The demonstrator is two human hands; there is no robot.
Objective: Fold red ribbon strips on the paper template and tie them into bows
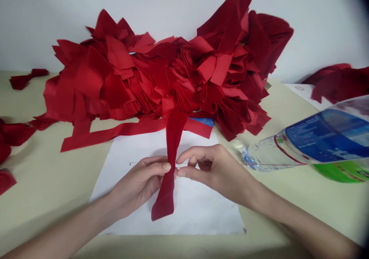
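Observation:
My left hand (150,174) pinches a dark red velvet ribbon strip (174,132) at its narrowed middle, thumb in front. The strip stands lengthwise, with one wide end up and the other hanging toward me. On its right side my right hand (204,163) has its thumb and curled fingers brought close to the pinched middle. A thin red thread (259,164) runs from the bottle toward that hand; whether the fingertips hold it I cannot make out. Under both hands lies a white paper sheet (213,216) with a thin printed line, partly hidden.
A big heap of red ribbon pieces (161,70) spreads against the wall. A clear bottle with a blue label (331,132) lies at right, over something green (340,172). More red pieces (14,134) lie at left, and others (343,82) at far right.

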